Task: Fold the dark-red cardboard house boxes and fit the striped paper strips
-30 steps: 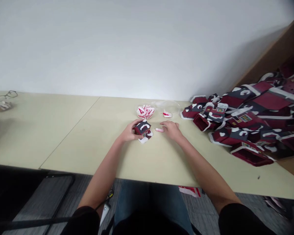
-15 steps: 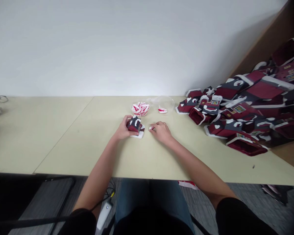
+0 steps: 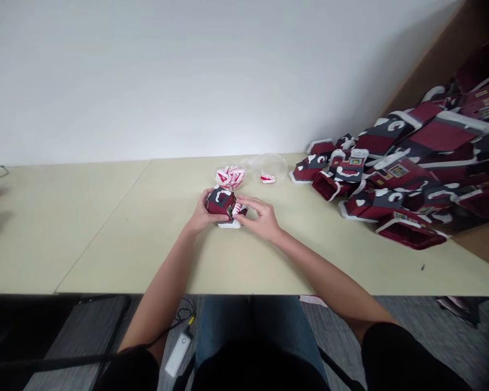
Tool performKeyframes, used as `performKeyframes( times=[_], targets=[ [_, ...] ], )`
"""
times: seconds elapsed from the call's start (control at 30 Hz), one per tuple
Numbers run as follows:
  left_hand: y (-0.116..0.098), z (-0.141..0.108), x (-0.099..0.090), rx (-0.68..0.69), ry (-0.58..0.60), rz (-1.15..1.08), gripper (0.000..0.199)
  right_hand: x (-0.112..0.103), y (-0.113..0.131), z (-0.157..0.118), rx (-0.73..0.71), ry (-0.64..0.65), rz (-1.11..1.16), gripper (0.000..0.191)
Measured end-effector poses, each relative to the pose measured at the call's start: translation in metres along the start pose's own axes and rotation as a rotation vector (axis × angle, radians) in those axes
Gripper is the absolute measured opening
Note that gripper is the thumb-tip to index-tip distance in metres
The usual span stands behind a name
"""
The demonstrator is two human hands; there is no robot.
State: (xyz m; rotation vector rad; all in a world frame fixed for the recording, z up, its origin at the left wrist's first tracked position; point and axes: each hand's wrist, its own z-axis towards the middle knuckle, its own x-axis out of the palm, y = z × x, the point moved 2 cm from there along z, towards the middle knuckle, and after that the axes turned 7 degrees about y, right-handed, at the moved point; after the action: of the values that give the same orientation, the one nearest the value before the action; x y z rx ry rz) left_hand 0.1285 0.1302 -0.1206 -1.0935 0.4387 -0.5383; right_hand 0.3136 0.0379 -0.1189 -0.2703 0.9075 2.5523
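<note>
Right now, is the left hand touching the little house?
Touching. The head view shows the left hand wrapped around the little house, with no gap showing between them.

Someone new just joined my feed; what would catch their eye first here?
Probably the big heap of dark red toy houses on the right. Next, near the middle of the table, the left hand grips one small house, while the right hand holds a striped piece at its front.

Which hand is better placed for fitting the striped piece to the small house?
Probably the right hand: it pinches the striped piece close to the small house, which the left hand holds.
</note>
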Motion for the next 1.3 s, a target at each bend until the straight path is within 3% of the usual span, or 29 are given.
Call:
performKeyframes(
  times=[0.13,0.37,0.63,0.9,1.3],
  targets=[
    [-0.004,-0.003,0.011,0.013,0.038,0.017,0.092,0.005,0.002,-0.003,0.010,-0.024,0.027,0.029],
    [-0.004,-0.004,0.013,0.061,0.047,0.068,0.093,0.001,-0.001,-0.002,0.039,-0.010,0.073,0.029],
    [-0.005,-0.006,0.017,0.103,0.011,0.129,0.091,0.003,-0.005,-0.002,-0.013,-0.044,0.156,0.027],
    [-0.008,-0.006,0.023,0.117,-0.020,0.126,0.094,-0.002,-0.010,-0.003,0.005,0.006,0.191,0.030],
    [-0.020,-0.011,0.032,0.276,-0.066,0.149,0.091,-0.009,0.011,-0.004,-0.112,-0.015,0.084,0.030]
  ],
)
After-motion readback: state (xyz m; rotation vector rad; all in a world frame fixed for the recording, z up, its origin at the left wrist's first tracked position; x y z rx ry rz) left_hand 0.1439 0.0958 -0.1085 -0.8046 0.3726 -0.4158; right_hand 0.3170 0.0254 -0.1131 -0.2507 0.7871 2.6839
